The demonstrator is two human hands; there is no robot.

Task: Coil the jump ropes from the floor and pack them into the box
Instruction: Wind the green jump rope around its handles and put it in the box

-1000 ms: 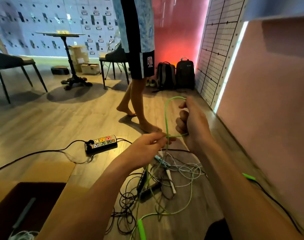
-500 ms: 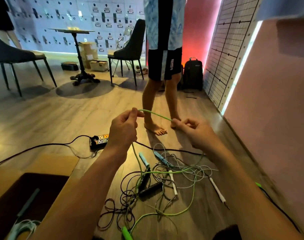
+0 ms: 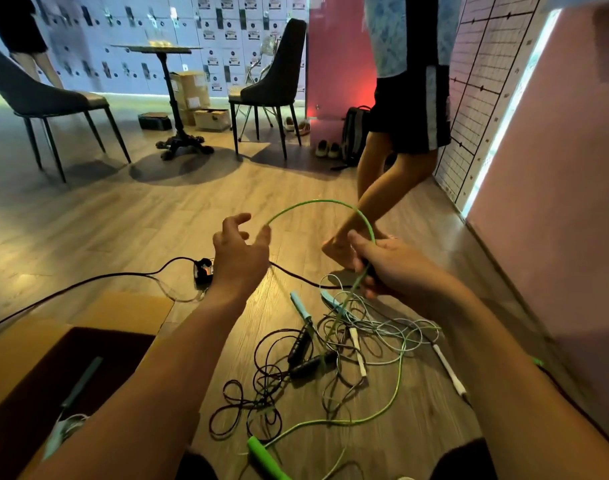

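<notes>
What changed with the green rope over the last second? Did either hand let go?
The left hand has opened its fingers and given up its pinch; the green rope now only meets a fingertip. The right hand has closed round the rope, which now arcs up in a loop between the hands. The tangle of ropes and the box are as before.

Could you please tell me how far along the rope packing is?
A grey-handled rope already appears to lie in the box. The right hand grips the green rope in a loop, the left hand open beside it. The black rope and white rope lie tangled on the floor.
</notes>
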